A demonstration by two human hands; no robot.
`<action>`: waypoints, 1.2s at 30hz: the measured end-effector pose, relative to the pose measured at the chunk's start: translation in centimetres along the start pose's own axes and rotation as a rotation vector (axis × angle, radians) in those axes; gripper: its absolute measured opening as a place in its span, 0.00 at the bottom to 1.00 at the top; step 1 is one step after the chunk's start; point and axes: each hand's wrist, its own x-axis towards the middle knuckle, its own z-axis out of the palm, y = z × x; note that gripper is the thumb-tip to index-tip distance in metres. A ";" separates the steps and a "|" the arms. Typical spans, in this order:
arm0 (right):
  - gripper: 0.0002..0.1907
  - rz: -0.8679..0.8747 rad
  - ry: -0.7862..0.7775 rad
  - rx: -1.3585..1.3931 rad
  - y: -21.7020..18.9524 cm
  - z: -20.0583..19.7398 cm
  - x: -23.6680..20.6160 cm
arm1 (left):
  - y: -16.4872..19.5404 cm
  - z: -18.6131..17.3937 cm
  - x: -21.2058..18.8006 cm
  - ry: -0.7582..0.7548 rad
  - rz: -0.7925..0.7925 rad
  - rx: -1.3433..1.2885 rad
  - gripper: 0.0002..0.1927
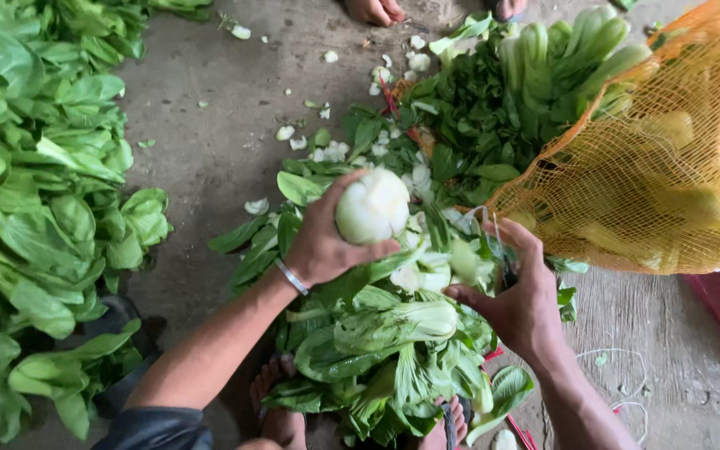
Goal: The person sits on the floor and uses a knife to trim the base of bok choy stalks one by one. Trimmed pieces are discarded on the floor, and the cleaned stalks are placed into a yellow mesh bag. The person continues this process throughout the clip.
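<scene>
Left hand grip is clamped round the white base of a bok choy head, cut end turned up toward you, leaves hanging into the pile of bok choy below. Right hand has its fingers closed on something thin and dark near the mouth of the orange mesh sack; can't tell what it is, possibly a blade or the sack's edge. Sack lies to the right, already holding greens. Larger heap of bok choy is well apart on the left; trimmings are scattered on the concrete floor farther out.

My read: keep your thumb off the cut face, hold the base firmly without crushing the stalks, and keep the sack mouth held wide. Someone's foot at the far edge; mind it.
</scene>
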 end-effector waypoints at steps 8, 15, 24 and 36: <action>0.10 -0.231 -0.174 -0.299 -4.1 -0.1 0.3 | 1.2 2.3 -1.6 0.101 -0.058 -0.074 0.50; 0.28 -0.270 -0.254 -0.314 -5.9 1.4 0.8 | 1.0 3.9 -4.0 0.177 0.201 0.327 0.50; 0.30 -0.280 -0.296 -0.324 -5.6 1.1 1.0 | 0.3 4.1 -4.4 0.168 0.208 0.375 0.47; 0.30 -0.271 -0.297 -0.352 -7.5 1.0 0.7 | -0.7 3.1 -4.7 0.194 0.451 0.329 0.38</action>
